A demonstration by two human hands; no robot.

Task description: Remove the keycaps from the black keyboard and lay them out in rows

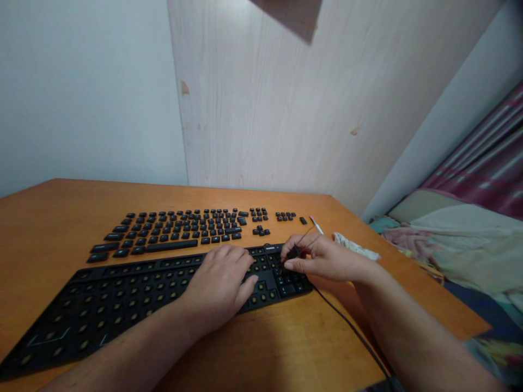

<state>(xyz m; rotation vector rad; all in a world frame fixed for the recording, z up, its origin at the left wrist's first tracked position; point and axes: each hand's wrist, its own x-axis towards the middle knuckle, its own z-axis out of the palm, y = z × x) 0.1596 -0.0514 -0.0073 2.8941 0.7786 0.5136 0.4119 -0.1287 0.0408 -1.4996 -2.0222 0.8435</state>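
Note:
A black keyboard [159, 283] lies across the desk, most of its key positions bare. My left hand [223, 275] rests flat on its middle-right part, fingers together and thumb apart, holding nothing. Over the number pad [288, 286] at the right end, my right hand [318, 256] is closed in a pinch. Between its fingertips is a small black piece with thin wires, which looks like a wire keycap puller [293, 252]. Some keycaps still sit on the pad's lower part. My fingers partly hide the puller and the keys under it.
Loose black keycaps [171, 245] lie in keyboard order behind the keyboard. A white, red-tipped pen-like stick [316, 225] and a crumpled white cloth [355, 246] lie to the right. A black cable [347, 321] runs toward me. Beyond the desk's right edge is bedding [457, 239].

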